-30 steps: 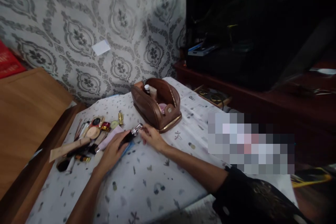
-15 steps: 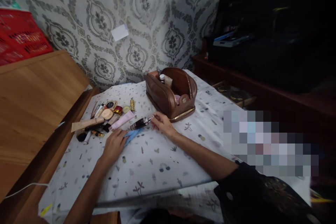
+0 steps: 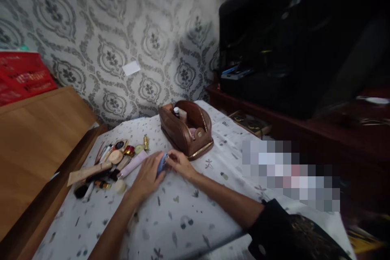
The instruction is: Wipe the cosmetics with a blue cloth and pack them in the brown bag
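My left hand (image 3: 150,172) is closed over a blue cloth (image 3: 161,165), pressing it around a small dark bottle with a silvery top. Most of that bottle is hidden by the cloth and my fingers. My right hand (image 3: 182,164) pinches the bottle's silvery end, close beside the left fingertips. Just left of my hands lie a pink-lilac tube (image 3: 132,165), a long beige tube (image 3: 89,173), a round beige compact (image 3: 115,157), a red jar with gold trim (image 3: 129,150) and a pale round pot (image 3: 120,187).
An unzipped brown leather toiletry bag (image 3: 185,130) stands behind my hands, with a white-capped bottle (image 3: 176,112) inside. A gold lipstick-like tube (image 3: 146,142) sits near the cosmetics. Wooden furniture (image 3: 45,130) borders the left, and a large dark screen (image 3: 289,48) the right.
My left hand has brought the blue cloth up and right, onto the bottle that my right hand holds. This uncovers the pale pot. The view has shifted to the right and up.
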A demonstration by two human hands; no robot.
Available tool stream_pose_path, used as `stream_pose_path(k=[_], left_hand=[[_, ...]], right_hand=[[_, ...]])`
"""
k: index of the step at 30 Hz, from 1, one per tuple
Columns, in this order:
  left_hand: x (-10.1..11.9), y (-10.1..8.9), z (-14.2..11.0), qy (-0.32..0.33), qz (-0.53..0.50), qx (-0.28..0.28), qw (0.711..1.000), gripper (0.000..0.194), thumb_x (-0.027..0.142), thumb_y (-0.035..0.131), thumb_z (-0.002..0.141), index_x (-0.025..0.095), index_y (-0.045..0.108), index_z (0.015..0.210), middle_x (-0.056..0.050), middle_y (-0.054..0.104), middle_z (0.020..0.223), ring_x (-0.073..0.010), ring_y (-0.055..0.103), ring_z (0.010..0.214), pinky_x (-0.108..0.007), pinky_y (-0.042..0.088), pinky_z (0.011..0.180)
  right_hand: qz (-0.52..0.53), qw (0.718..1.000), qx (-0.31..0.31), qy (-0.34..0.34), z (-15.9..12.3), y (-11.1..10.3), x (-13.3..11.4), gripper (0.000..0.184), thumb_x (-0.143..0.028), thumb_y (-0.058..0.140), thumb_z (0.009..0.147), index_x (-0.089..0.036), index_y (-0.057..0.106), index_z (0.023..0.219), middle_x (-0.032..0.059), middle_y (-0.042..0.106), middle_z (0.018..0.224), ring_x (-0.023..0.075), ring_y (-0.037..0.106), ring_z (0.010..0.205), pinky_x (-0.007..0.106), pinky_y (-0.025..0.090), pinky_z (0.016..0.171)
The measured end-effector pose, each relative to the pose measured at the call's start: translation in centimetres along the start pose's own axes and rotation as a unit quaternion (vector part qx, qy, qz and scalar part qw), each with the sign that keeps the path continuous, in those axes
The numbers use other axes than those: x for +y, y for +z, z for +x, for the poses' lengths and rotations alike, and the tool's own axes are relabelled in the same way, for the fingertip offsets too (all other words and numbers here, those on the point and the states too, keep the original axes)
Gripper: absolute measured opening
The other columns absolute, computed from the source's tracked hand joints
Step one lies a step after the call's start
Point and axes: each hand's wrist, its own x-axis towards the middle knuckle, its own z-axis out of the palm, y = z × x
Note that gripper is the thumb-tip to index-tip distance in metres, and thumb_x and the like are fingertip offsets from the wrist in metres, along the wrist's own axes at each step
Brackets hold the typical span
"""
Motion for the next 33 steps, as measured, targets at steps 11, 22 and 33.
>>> stream_pose_path(k=[11,22,33], left_hand=[[-3.9,2.3,-0.5,-0.096,-0.046,-0.043,0.993,0.029,0.041,0.056,0.09,0.02,0.061,0.109,-0.009,0.069,0.105,-0.0277,0.064,0.1,-0.044,0.052,0.087],[-5.9,3.4,-1.6,-0.186,-0.131,-0.007,0.974,0.052,0.062,0.051,0.083,0.017,0.067,0.104,-0.013,0.073,0.104,-0.0313,0.066,0.099,-0.047,0.051,0.091],[-4.0,1.9,-0.3,-0.358,-0.275,0.144,0.881,0.069,0.084,0.031,0.08,0.022,0.049,0.054,-0.001,0.051,0.05,-0.0195,0.051,0.057,-0.032,0.045,0.063]], right_hand=[[-0.027,0.999,0.013,0.016,0.2,0.1,0.3,0.013,-0.03,0.058,0.086,-0.018,0.053,0.081,-0.0044,0.056,0.055,0.0109,0.055,0.048,0.02,0.039,0.05],[0.077,0.996,-0.003,0.04,0.2,-0.1,-0.4,0.03,-0.046,0.066,0.083,-0.018,0.056,0.09,-0.0034,0.059,0.067,0.0082,0.053,0.047,0.018,0.036,0.039],[0.075,0.995,-0.001,0.07,-0.3,0.0,-1.8,0.039,-0.049,0.075,0.075,-0.019,0.051,0.077,-0.0053,0.055,0.06,0.0082,0.054,0.047,0.017,0.036,0.041]])
